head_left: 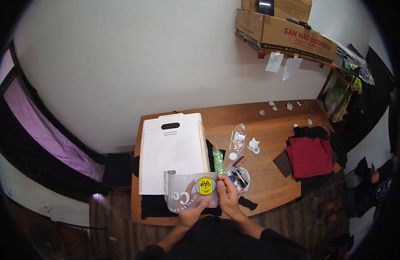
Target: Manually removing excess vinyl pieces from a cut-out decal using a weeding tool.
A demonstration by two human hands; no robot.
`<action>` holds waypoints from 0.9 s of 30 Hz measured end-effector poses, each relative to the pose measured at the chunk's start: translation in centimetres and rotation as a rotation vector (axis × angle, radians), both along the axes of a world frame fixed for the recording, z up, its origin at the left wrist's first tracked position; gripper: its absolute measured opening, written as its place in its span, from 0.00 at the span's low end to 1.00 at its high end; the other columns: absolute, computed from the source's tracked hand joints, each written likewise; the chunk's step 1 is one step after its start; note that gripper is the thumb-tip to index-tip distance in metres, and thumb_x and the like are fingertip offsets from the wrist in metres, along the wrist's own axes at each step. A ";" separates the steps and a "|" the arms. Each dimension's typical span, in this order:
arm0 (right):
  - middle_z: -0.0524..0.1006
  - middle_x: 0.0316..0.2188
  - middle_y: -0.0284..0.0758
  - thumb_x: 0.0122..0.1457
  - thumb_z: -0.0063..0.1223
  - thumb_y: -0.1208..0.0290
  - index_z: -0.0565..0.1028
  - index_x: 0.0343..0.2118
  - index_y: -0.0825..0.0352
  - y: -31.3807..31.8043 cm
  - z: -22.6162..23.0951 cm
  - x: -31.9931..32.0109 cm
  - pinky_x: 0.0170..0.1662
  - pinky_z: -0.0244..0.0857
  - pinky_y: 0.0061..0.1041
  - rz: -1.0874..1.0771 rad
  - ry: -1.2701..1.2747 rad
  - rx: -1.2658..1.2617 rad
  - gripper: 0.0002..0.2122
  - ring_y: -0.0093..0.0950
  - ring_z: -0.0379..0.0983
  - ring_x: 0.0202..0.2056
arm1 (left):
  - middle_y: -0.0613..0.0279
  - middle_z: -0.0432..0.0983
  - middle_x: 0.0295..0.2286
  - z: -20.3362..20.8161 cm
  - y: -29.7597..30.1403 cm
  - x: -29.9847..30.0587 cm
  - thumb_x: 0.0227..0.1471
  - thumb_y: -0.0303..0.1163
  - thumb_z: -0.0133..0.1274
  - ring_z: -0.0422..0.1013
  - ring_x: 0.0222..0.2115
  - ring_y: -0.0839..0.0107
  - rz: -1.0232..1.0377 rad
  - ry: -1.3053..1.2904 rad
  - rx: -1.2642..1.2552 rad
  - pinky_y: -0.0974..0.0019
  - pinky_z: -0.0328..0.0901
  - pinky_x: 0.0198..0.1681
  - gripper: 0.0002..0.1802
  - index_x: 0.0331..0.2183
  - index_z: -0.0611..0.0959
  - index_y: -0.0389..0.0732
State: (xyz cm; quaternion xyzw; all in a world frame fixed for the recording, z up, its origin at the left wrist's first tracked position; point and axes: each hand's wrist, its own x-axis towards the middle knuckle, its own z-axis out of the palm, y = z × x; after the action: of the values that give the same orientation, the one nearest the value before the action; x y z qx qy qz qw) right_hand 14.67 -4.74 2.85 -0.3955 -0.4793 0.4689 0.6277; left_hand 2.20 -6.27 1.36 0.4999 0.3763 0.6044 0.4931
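A curled, see-through sheet of transfer film [180, 186], with a yellow round emblem and white lettering, is held up over the near edge of the table. My left hand [193, 213] grips its lower edge, thumb in front and fingers showing faintly behind the film. At the sheet's right edge, my right hand [228, 198] pinches it beside the emblem. Just beyond the film lies a large white panel [172, 149] with a dark oval handle slot. Black cloth [153, 207] shows under the panel's near edge and right side.
Right of the panel stand an octagonal tray [247, 186] of small items and several film cut-outs [253, 146]. A folded red cloth [310, 157] tops dark fabric at the table's right. Cardboard boxes [295, 38] sit on a high shelf. Another person [373, 195] is at far right.
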 end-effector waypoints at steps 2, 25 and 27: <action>0.66 0.24 0.25 0.61 0.40 0.66 0.67 0.36 0.71 0.0 0.0 0.5 0.26 0.52 0.10 0.002 0.012 -0.021 0.11 0.11 0.57 0.25 | 0.49 0.69 0.38 0.1 -0.1 0.5 0.40 0.17 0.58 0.69 0.37 0.67 -0.007 -0.018 -0.003 0.69 0.67 0.39 0.36 0.50 0.59 0.23; 0.64 0.21 0.23 0.61 0.40 0.70 0.66 0.38 0.71 -1.8 -0.5 4.6 0.23 0.50 0.11 -0.009 -0.046 -0.025 0.09 0.09 0.56 0.23 | 0.56 0.75 0.31 0.3 -0.6 4.8 0.41 0.20 0.58 0.70 0.32 0.76 0.064 0.068 -0.008 0.75 0.66 0.36 0.33 0.48 0.62 0.22; 0.64 0.21 0.23 0.61 0.40 0.70 0.67 0.38 0.71 -1.8 -0.3 5.2 0.23 0.50 0.11 -0.009 -0.021 -0.023 0.09 0.10 0.56 0.23 | 0.56 0.75 0.31 -0.2 -0.7 5.1 0.41 0.20 0.58 0.70 0.32 0.76 0.058 0.082 -0.007 0.75 0.66 0.37 0.33 0.48 0.62 0.22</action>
State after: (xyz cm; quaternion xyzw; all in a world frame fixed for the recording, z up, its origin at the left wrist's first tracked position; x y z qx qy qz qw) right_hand 19.85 -6.51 2.52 -0.4098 -0.4786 0.4675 0.6200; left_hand 7.30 -7.00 1.15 0.5112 0.4126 0.5962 0.4615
